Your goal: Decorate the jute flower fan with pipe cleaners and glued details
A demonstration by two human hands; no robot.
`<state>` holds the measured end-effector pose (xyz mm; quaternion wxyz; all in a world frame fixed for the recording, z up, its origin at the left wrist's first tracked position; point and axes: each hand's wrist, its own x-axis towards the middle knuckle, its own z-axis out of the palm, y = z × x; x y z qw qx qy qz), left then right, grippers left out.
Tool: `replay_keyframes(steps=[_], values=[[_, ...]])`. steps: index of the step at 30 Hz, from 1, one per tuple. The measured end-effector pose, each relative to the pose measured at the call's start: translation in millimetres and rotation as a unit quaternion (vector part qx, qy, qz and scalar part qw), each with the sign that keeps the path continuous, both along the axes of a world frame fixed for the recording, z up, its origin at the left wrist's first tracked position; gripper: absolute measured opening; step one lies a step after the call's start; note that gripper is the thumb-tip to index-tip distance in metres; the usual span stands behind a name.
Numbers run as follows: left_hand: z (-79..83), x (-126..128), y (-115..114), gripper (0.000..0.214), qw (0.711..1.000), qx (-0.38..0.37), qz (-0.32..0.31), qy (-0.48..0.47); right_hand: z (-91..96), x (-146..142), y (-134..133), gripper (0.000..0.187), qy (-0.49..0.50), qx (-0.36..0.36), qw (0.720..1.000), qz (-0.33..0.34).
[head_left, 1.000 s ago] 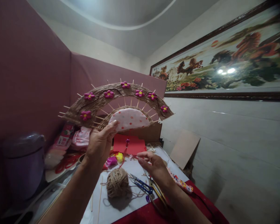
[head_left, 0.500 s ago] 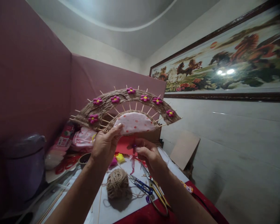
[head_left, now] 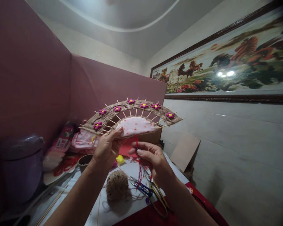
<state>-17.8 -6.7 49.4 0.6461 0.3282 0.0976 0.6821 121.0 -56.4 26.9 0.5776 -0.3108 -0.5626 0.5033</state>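
A handmade fan (head_left: pixel 136 125) of thin sticks, wound twine and white dotted cloth is held up in front of me, with several magenta clay flowers along its arc. My left hand (head_left: pixel 108 145) grips its lower left edge, thumb across the cloth. Below the cloth, my right hand (head_left: pixel 153 157) pinches a dark bead on a red cord (head_left: pixel 140 171) that runs up to the fan's lower edge. Its loose strands dangle under the fingers. The bead is small and partly covered by the fingertips.
On the table lie a ball of twine (head_left: pixel 117 185), blue-handled thread snips (head_left: pixel 142 189) and scissors with yellowish handles (head_left: pixel 161 201). A dark cup (head_left: pixel 85 160), a yellow packet (head_left: pixel 120 160) and a lidded purple bin (head_left: pixel 21 171) are to the left. A board (head_left: pixel 185 153) leans against the right wall.
The fan has come down slightly and its top tilts away, so its arc looks flatter. My right hand stays below it, with the cord strands now hanging lower and straighter.
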Motion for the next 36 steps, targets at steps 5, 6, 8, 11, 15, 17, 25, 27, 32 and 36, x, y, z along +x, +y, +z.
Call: replay_keyframes(steps=[5,6,8,11,15,17,25,27,32,36], values=[[-0.3,0.0,0.9,0.012,1.0,-0.01,0.002,-0.001,1.7,0.1,-2.2,0.029,0.003,-0.006,1.0,-0.008],[-0.5,0.1,1.5,0.012,1.0,-0.01,0.003,-0.001,1.6,0.1,-2.1,0.029,0.005,-0.009,1.0,-0.007],[-1.0,0.4,2.5,0.012,1.0,-0.007,0.003,0.002,0.6,0.5,-1.3,0.028,0.01,-0.018,1.0,-0.009],[-1.7,0.8,3.3,0.01,1.0,-0.012,0.006,0.003,-1.8,1.5,0.9,0.028,0.023,-0.025,0.999,-0.01],[-1.7,0.6,3.0,0.011,1.0,-0.005,0.004,0.004,-3.8,2.6,2.9,0.024,0.037,-0.027,0.999,0.004],[-1.5,0.4,2.7,0.013,1.0,-0.005,0.003,0.006,-3.7,2.7,3.1,0.023,0.039,-0.026,0.999,0.012],[-2.9,0.3,3.0,0.013,1.0,-0.003,0.006,0.002,-7.0,2.6,3.6,0.029,0.03,-0.03,0.999,0.027],[-2.6,0.1,2.9,0.012,1.0,-0.008,0.006,0.004,-8.1,2.3,4.2,0.03,0.027,-0.032,0.999,0.022],[-0.2,-0.5,2.4,0.013,1.0,-0.021,0.016,-0.006,-11.2,3.3,7.3,0.032,0.036,-0.046,0.998,-0.002],[0.4,-1.4,3.1,0.01,0.999,-0.022,0.029,-0.008,-20.0,6.4,10.1,0.028,0.038,-0.046,0.998,-0.021]])
